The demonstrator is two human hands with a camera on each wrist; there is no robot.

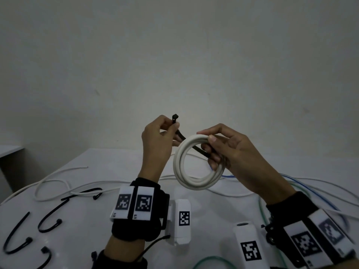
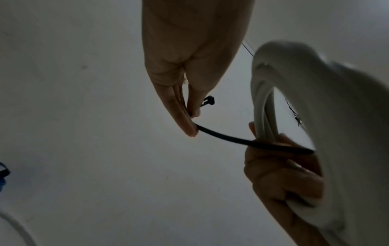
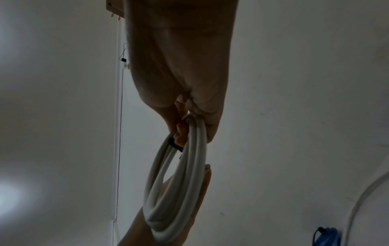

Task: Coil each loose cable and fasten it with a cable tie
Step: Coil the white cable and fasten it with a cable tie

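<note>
White cable coil (image 1: 198, 164) is being held up above the worktop (image 1: 101, 171), gripped at its right side by the right hand (image 1: 233, 152), fingers curled through the loop. Black cable tie (image 1: 186, 141) is being pinched near its head end by the left hand (image 1: 157, 138), thumb against fingertips; strap is being run across into the coil, far end tucked under the right-hand fingers. Spare black ties (image 1: 48, 222) are lying on the worktop at left. Loose white cables (image 1: 58, 183) plus blue (image 1: 310, 189) and green (image 1: 262, 210) ones are being left uncoiled.
</note>
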